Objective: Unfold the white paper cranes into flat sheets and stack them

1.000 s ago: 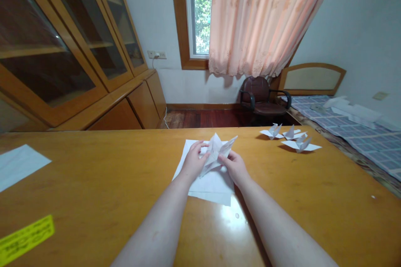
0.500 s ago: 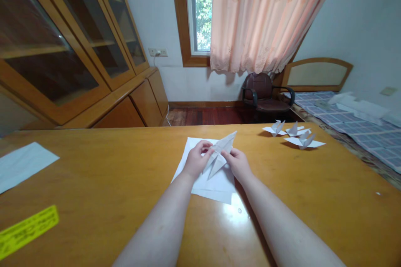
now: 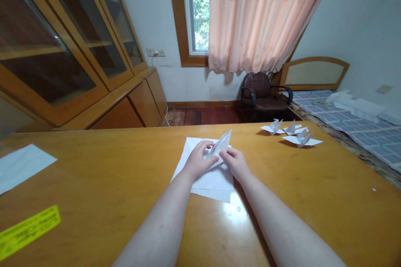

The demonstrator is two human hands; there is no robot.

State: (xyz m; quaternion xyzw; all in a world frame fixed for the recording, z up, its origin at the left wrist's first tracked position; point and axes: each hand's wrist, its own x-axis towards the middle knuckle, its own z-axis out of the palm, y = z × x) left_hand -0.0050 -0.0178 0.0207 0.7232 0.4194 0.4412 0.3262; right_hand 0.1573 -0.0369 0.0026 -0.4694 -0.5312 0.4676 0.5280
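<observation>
A partly folded white paper figure point(image 3: 221, 147) sits between both hands, its pointed tip sticking up and away from me. My left hand point(image 3: 197, 161) pinches its left side, fingers closed on the paper. The fingers of my right hand point(image 3: 236, 163) are closed on its right side. Under the hands lie flat white paper sheets point(image 3: 208, 181) on the wooden table point(image 3: 94, 183).
Three folded paper cranes point(image 3: 291, 132) stand at the table's far right. A white sheet point(image 3: 21, 166) and a yellow label point(image 3: 28, 231) lie at the left. Beyond the table are a dark armchair point(image 3: 261, 96), a bed point(image 3: 360, 125) and glass-door wooden cabinets point(image 3: 62, 50).
The paper figure has been flattened and lowered toward the sheets, its spread flaps pressed into one narrow point. Both hands stayed on it.
</observation>
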